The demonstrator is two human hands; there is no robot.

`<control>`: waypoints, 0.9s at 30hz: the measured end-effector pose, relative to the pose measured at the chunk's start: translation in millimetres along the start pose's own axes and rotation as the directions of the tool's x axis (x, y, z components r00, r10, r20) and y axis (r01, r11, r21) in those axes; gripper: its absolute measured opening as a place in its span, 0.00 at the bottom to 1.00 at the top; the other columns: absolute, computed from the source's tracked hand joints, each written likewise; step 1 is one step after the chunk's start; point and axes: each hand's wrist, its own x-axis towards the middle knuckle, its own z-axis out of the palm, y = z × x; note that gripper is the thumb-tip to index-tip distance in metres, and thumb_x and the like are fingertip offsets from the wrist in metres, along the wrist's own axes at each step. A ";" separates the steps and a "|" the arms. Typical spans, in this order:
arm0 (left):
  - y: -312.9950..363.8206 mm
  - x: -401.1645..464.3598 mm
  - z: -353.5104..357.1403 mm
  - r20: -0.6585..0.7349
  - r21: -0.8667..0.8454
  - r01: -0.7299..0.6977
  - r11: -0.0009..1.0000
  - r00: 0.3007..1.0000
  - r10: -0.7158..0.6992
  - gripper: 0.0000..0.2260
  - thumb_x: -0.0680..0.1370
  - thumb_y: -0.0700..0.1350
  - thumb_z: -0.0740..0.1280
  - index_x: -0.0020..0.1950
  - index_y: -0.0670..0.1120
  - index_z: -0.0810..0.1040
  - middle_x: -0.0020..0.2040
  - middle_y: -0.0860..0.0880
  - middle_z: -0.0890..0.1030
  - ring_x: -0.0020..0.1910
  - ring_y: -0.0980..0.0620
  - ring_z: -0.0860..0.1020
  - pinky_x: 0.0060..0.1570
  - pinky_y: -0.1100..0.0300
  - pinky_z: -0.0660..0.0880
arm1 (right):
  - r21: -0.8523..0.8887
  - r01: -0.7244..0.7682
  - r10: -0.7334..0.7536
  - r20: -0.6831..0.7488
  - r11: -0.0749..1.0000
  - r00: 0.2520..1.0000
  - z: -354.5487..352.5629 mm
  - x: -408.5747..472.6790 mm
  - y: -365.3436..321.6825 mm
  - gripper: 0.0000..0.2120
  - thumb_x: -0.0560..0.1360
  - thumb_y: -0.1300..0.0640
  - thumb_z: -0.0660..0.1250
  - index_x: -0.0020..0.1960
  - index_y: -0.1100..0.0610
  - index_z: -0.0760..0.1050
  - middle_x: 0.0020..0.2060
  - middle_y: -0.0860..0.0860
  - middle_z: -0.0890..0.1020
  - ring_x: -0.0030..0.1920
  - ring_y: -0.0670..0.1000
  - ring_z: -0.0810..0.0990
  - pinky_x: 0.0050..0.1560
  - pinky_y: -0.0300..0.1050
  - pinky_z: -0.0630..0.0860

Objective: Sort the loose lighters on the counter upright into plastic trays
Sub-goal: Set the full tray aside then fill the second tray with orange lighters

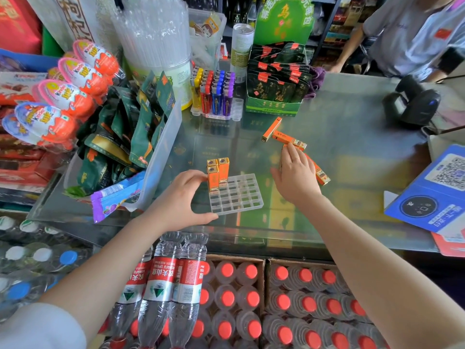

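Lighters half sorted on the glass counter

Left hand [182,197] grips the clear plastic tray [236,195] at its left edge, thumb curled under the near corner, fingers at the far one. Three orange lighters [218,173] stand upright in the tray's far-left compartments. Right hand [295,177] lies palm-down to the tray's right, fingers extended and resting on loose orange lighters [320,173] lying flat on the counter [352,147]. Two more loose lighters [271,129] lie just beyond its fingertips. A filled tray of coloured lighters [214,93] stands toward the counter's far edge.
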 end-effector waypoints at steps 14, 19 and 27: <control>2.5 4.4 -6.6 -0.015 -0.005 -0.083 0.997 0.996 0.082 0.33 0.64 0.54 0.74 0.65 0.47 0.68 0.60 0.57 0.64 0.61 0.63 0.61 0.60 0.78 0.49 | 0.213 0.352 -0.408 0.357 0.912 0.840 -31.2 12.5 -0.7 0.41 0.66 0.58 0.68 0.71 0.45 0.51 0.72 0.46 0.58 0.71 0.53 0.55 0.67 0.59 0.56; 0.0 -5.2 -6.8 -0.035 -0.005 -0.061 0.998 0.998 0.061 0.33 0.64 0.56 0.73 0.66 0.47 0.67 0.60 0.58 0.64 0.61 0.64 0.60 0.61 0.77 0.50 | 0.469 0.151 -0.231 0.117 0.870 0.966 -22.0 16.0 -25.6 0.24 0.72 0.58 0.65 0.67 0.58 0.66 0.64 0.55 0.69 0.60 0.58 0.72 0.56 0.44 0.68; -1.6 -9.4 -4.5 -0.055 -0.083 -0.028 0.996 0.998 0.023 0.33 0.63 0.52 0.76 0.65 0.48 0.69 0.60 0.57 0.65 0.61 0.64 0.60 0.60 0.79 0.51 | 0.384 0.051 -0.035 -0.049 0.922 0.998 -10.9 7.7 -48.1 0.07 0.73 0.58 0.64 0.49 0.59 0.75 0.45 0.56 0.80 0.43 0.57 0.78 0.40 0.49 0.76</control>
